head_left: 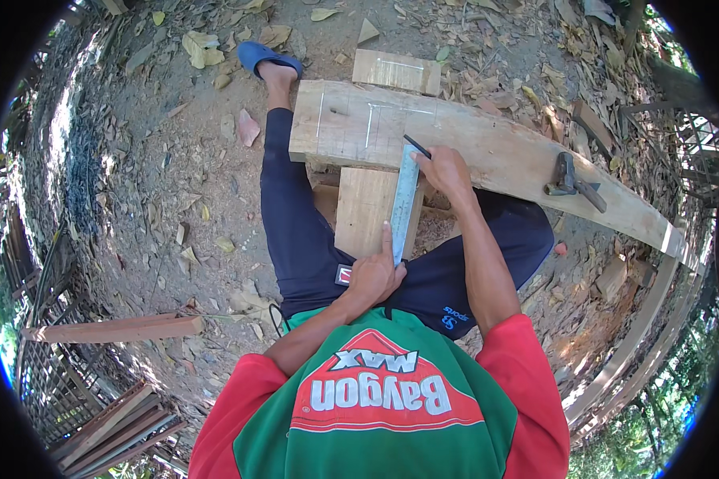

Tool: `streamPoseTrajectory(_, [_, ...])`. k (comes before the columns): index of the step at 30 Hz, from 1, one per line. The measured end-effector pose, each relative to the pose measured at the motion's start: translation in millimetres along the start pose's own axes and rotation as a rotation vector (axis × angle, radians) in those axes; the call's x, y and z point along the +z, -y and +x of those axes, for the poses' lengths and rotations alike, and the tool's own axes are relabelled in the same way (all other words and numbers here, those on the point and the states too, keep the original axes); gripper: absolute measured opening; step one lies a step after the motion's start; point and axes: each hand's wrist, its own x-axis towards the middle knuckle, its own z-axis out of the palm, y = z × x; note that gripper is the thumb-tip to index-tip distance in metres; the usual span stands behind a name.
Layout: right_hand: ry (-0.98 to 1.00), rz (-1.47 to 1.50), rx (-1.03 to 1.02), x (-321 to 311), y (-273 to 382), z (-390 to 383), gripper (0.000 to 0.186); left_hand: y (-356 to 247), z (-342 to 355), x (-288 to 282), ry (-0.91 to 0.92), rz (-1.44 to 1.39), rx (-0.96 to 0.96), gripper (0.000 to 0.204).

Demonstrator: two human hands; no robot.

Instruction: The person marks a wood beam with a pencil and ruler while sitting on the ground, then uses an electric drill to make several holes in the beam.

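Observation:
A long blue ruler (404,199) lies across a short wooden block (363,209) between my legs, its far end reaching over the near edge of a big plank (471,136). My left hand (373,275) is closed on the ruler's near end, with the index finger stretched along its side. My right hand (447,170) grips a slim dark pencil (417,147) beside the ruler's far end, the pencil pointing up and to the left over the plank. White lines mark the plank's left part.
A hammer (566,176) rests on the plank's right side. Beyond the plank sits a smaller marked wood piece (397,72). A reddish beam (116,329) and stacked boards (116,427) lie at left. Dry leaves cover the dirt; long timbers (627,343) stretch along the right.

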Motion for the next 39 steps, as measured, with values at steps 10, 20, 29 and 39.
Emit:
streamPoseTrajectory(10, [-0.116,0.168,0.036,-11.2,-0.1,-0.6,0.046,1.2,3.8,4.4,-0.004,0.003,0.000,0.098])
streamPoseTrajectory(20, [-0.106,0.906,-0.100,-15.8,4.0,2.8,0.028,-3.4,2.9,1.3,0.012,-0.017,-0.017,0.096])
streamPoseTrajectory(29, [-0.152,0.793,-0.095,15.1,-7.4,15.0,0.023,-2.5,2.5,2.8,-0.015,-0.019,-0.007,0.095])
streamPoseTrajectory(39, [-0.146,0.682,-0.125,13.3,-8.2,20.4,0.024,-1.9,3.5,4.1,-0.012,-0.010,-0.013,0.096])
